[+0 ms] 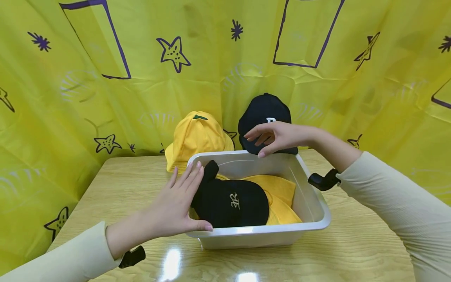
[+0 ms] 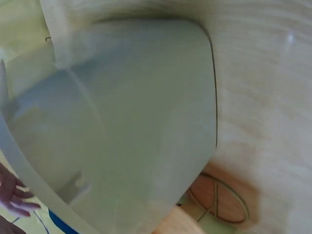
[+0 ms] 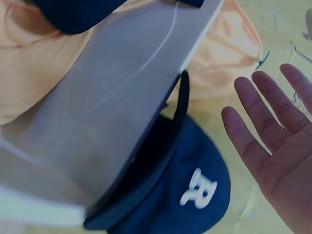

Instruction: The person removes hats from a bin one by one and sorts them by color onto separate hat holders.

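My left hand [image 1: 179, 203] is at the left side of a white plastic bin [image 1: 260, 230], fingers straight over the rim and thumb spread at the front corner. Right beside its fingers, a black cap [image 1: 218, 203] with a gold emblem lies in the bin, on top of a yellow hat [image 1: 282, 188]. Above the bin's back rim hangs my right hand [image 1: 282, 135], holding nothing. In the right wrist view its fingers [image 3: 261, 105] are extended and spread. Behind that hand, a black cap [image 1: 262, 109] with a white letter leans against the bin's back.
A yellow bucket hat [image 1: 199, 135] with a green leaf-shaped tab stands behind the bin's left back corner. All of this is on a wood-grain table [image 1: 130, 188]. A yellow curtain [image 1: 211, 86] with dark drawings hangs right behind it.
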Available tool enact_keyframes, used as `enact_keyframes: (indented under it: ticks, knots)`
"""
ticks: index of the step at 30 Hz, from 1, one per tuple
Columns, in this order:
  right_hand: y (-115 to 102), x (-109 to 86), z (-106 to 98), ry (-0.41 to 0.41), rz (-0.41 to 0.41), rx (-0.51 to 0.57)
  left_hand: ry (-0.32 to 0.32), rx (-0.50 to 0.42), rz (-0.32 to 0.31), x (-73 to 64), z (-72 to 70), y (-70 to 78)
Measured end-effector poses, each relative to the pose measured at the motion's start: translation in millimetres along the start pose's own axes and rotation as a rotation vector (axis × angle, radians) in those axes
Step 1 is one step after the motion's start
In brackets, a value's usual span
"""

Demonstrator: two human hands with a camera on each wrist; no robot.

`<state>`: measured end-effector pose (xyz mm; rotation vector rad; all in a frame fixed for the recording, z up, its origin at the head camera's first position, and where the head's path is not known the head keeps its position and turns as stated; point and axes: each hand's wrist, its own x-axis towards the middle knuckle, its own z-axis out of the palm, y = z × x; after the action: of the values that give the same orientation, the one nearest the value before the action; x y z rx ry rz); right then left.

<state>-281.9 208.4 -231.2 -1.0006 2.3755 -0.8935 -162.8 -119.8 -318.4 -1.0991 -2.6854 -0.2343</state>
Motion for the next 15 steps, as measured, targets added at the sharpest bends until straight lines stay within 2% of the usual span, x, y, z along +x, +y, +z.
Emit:
enact_keyframes:
  ticks: [8, 15]
  knots:
    - [-17, 29.8, 11, -0.081, -0.069, -0.056, -0.036, 0.031, -0.067, -12.6, 8.2, -0.5]
    - [-30, 55.1, 26, -0.152, -0.114, -0.067, -0.137, -0.026, -0.131, -18.7, 10.9, -1.4]
